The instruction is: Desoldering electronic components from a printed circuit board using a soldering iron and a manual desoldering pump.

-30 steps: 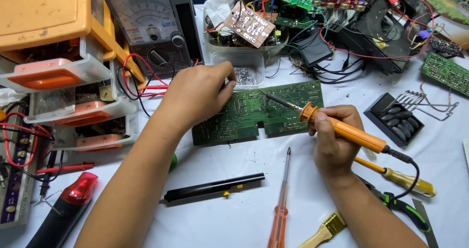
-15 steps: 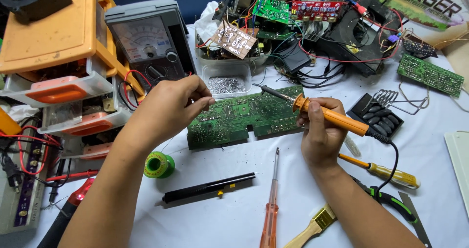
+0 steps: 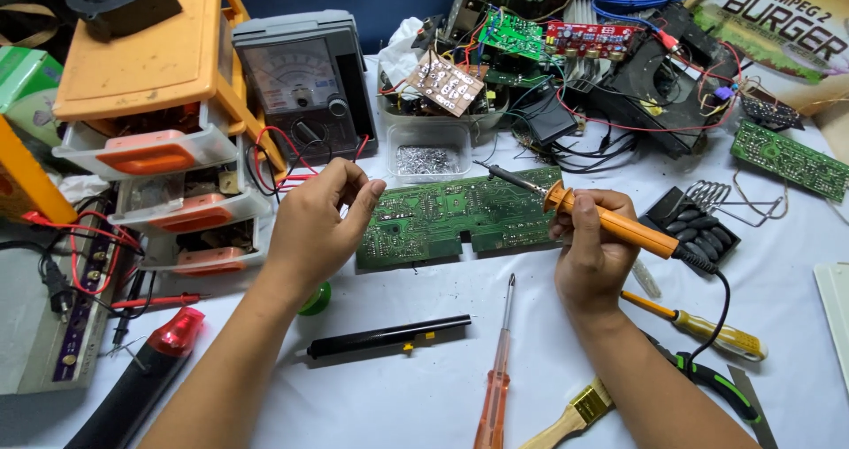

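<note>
The left hand (image 3: 314, 228) hides most of a green solder spool (image 3: 316, 300); the paintbrush (image 3: 570, 416) is cut off below.

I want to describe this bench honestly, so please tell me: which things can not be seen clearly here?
- Head view: whatever the left hand pinches between its fingers is too thin to make out.
- Green spool: mostly hidden under the left wrist.
- Soldering iron: its grip is covered by the right hand.
- Paintbrush: cut off by the bottom edge.
- Circuit board: its parts are too small to tell.
</note>
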